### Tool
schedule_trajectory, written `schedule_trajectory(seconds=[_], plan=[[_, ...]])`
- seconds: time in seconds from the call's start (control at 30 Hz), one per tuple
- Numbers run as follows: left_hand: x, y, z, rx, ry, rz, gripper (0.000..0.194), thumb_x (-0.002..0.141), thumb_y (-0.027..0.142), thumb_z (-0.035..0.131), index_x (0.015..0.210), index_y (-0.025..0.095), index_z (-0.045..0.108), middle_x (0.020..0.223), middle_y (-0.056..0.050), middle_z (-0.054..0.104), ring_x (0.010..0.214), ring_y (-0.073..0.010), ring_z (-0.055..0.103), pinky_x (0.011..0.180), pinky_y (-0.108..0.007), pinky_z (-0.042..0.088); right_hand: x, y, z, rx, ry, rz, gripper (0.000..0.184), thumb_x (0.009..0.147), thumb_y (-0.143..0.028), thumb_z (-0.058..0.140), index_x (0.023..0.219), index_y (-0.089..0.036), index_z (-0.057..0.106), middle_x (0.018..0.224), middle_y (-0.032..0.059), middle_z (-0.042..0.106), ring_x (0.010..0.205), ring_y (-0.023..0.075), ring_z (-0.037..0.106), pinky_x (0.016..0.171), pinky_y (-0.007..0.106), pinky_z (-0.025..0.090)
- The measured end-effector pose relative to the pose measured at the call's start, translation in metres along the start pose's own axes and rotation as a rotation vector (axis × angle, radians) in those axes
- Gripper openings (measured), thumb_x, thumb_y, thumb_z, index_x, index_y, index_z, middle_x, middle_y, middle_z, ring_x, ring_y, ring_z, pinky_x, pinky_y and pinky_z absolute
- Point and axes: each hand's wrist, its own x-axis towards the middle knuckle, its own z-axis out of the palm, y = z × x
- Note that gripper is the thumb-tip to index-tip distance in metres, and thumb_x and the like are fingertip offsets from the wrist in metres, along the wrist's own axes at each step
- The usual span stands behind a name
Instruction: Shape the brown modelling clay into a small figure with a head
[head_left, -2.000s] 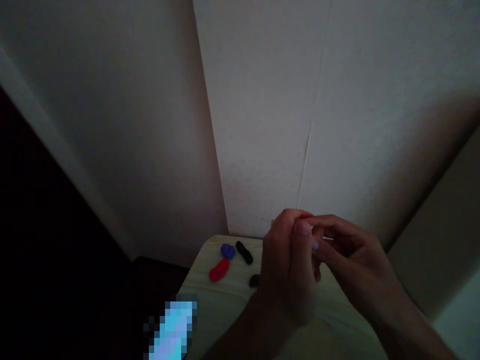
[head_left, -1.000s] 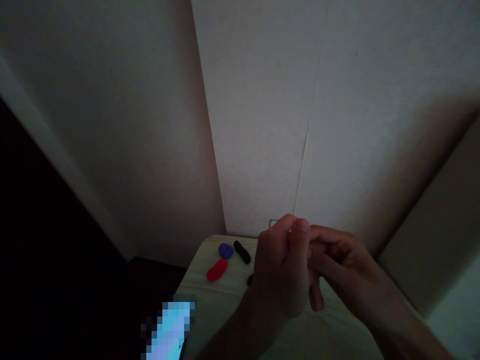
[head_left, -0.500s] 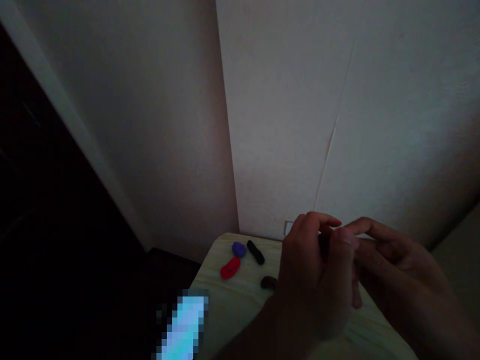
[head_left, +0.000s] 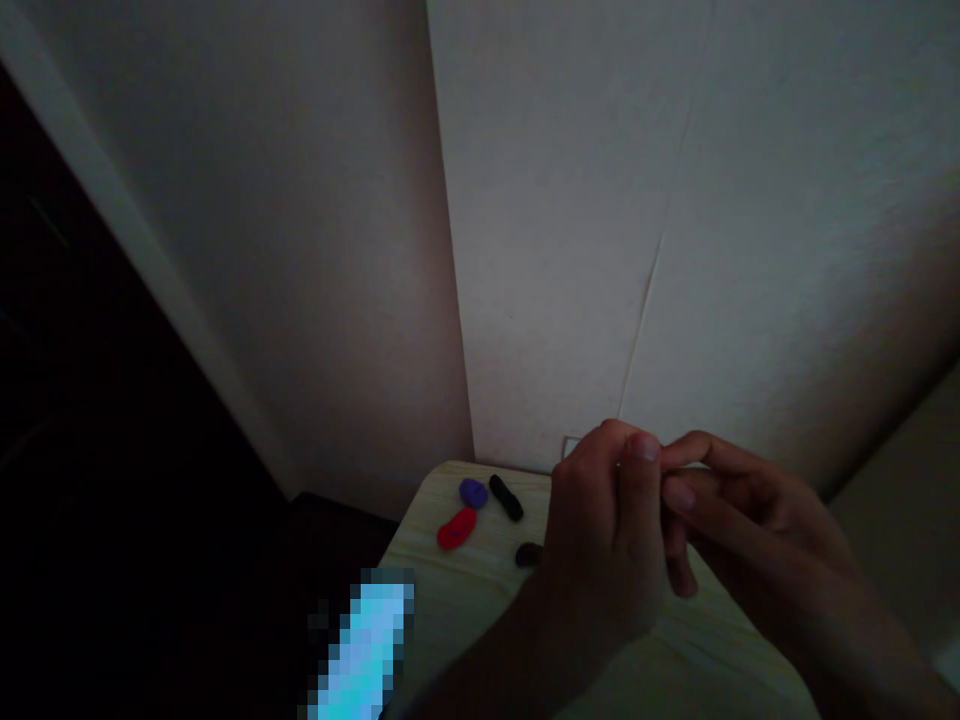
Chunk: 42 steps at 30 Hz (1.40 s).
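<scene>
My left hand (head_left: pixel 604 530) is closed, its thumb pressed against the curled fingers, above the right part of a small wood-grain table (head_left: pixel 465 620). Right beside it, my right hand (head_left: pixel 757 535) is pinched, thumb and fingertips meeting at the left hand's fingers. Whatever lies between the fingers is hidden and dark. On the tabletop to the left are soft-looking lumps like modelling clay: a purple lump (head_left: pixel 473 493), a red oblong lump (head_left: pixel 457 529) and a black stick-shaped piece (head_left: pixel 506 498). A dark brown piece (head_left: pixel 528 555) is partly covered by my left hand.
A pale wall (head_left: pixel 555 250) with a vertical seam rises right behind the table. A wall socket or plate (head_left: pixel 571 446) shows partly behind my left hand. At the lower left is a bright pixelated patch (head_left: pixel 367 645). The far left is very dark.
Both hands have shifted slightly left in view. The left thumb has moved up against its fingers, and the dark bit seen between the left thumb and fingers is now hidden.
</scene>
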Motion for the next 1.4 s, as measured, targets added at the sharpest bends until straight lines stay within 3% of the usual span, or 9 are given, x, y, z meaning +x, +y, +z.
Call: schedule_trajectory(seconds=[0.17, 0.33, 0.6, 0.73, 0.9, 1.0, 1.13, 1.27, 1.4], plan=[[0.0017, -0.0018, 0.0008, -0.066, 0.079, 0.006, 0.058, 0.104, 0.069, 0.033, 0.089, 0.021, 0.060, 0.057, 0.004, 0.056, 0.043, -0.0100, 0.055, 0.041, -0.019, 0.040, 0.0007, 0.0010, 0.0006, 0.004, 0.012, -0.029, 0.015, 0.084, -0.024, 0.088, 0.085, -0.020, 0.073, 0.058, -0.0037, 0.073, 0.040, 0.0093, 0.067, 0.042, 0.014, 0.056], [0.0051, -0.0035, -0.0018, -0.110, 0.170, -0.006, 0.066, 0.098, 0.078, 0.036, 0.076, 0.020, 0.058, 0.048, 0.005, 0.048, 0.038, -0.0084, 0.044, 0.037, -0.018, 0.030, 0.0005, 0.0009, 0.0015, 0.067, -0.024, 0.010, 0.019, 0.082, -0.021, 0.089, 0.080, -0.019, 0.070, 0.061, -0.0029, 0.075, 0.042, 0.0095, 0.068, 0.042, 0.015, 0.056], [0.0073, 0.0011, 0.0019, -0.126, 0.235, -0.043, 0.064, 0.093, 0.078, 0.050, 0.065, 0.021, 0.053, 0.044, 0.006, 0.042, 0.037, -0.0095, 0.041, 0.035, -0.020, 0.029, 0.0001, -0.0045, -0.0001, 0.099, -0.070, -0.015, 0.014, 0.088, -0.023, 0.084, 0.096, -0.020, 0.072, 0.068, -0.0025, 0.076, 0.043, 0.0075, 0.067, 0.044, 0.013, 0.055], [0.0065, -0.0016, 0.0011, -0.077, 0.234, -0.017, 0.062, 0.095, 0.073, 0.053, 0.064, 0.020, 0.053, 0.046, 0.006, 0.041, 0.038, -0.0080, 0.037, 0.036, -0.020, 0.029, 0.0001, -0.0056, 0.0004, 0.005, -0.067, -0.030, 0.026, 0.088, -0.020, 0.084, 0.113, -0.024, 0.078, 0.069, -0.0029, 0.076, 0.043, 0.0056, 0.064, 0.042, 0.011, 0.053], [0.0058, -0.0015, -0.0008, 0.045, 0.291, 0.023, 0.060, 0.094, 0.071, 0.057, 0.064, 0.019, 0.051, 0.053, 0.005, 0.044, 0.046, -0.0081, 0.040, 0.041, -0.019, 0.031, -0.0002, -0.0044, 0.0017, -0.103, -0.059, -0.065, 0.030, 0.084, -0.015, 0.085, 0.112, -0.025, 0.082, 0.065, -0.0040, 0.072, 0.045, 0.0047, 0.058, 0.041, 0.010, 0.053], [0.0073, 0.0023, -0.0005, -0.091, 0.224, -0.032, 0.058, 0.094, 0.071, 0.056, 0.069, 0.019, 0.053, 0.051, 0.006, 0.043, 0.042, -0.0074, 0.035, 0.039, -0.019, 0.028, -0.0024, -0.0050, 0.0013, -0.144, -0.025, -0.106, 0.026, 0.086, -0.017, 0.083, 0.111, -0.026, 0.081, 0.065, -0.0040, 0.069, 0.047, 0.0065, 0.059, 0.043, 0.013, 0.054], [0.0085, 0.0015, -0.0027, -0.259, 0.085, -0.065, 0.040, 0.096, 0.057, 0.059, 0.083, 0.019, 0.057, 0.057, 0.005, 0.051, 0.046, -0.0079, 0.043, 0.043, -0.017, 0.030, -0.0026, -0.0058, -0.0002, -0.138, 0.014, -0.180, 0.019, 0.095, -0.026, 0.075, 0.113, -0.027, 0.075, 0.074, -0.0011, 0.071, 0.055, 0.0115, 0.065, 0.045, 0.019, 0.054], [0.0080, -0.0039, -0.0056, -0.257, 0.033, 0.007, 0.032, 0.098, 0.050, 0.061, 0.094, 0.019, 0.060, 0.065, 0.003, 0.056, 0.052, -0.0079, 0.044, 0.046, -0.018, 0.031, 0.0005, -0.0029, -0.0031, -0.113, 0.043, -0.250, 0.014, 0.099, -0.026, 0.068, 0.113, -0.026, 0.069, 0.076, -0.0004, 0.072, 0.055, 0.0126, 0.065, 0.046, 0.021, 0.051], [0.0067, -0.0048, -0.0046, -0.136, 0.060, 0.112, 0.027, 0.100, 0.045, 0.062, 0.102, 0.018, 0.066, 0.076, 0.001, 0.062, 0.053, -0.0070, 0.043, 0.048, -0.019, 0.033, 0.0024, -0.0006, -0.0069, -0.113, 0.104, -0.288, 0.017, 0.099, -0.031, 0.070, 0.115, -0.027, 0.070, 0.081, -0.0013, 0.071, 0.051, 0.0095, 0.061, 0.045, 0.021, 0.050]])
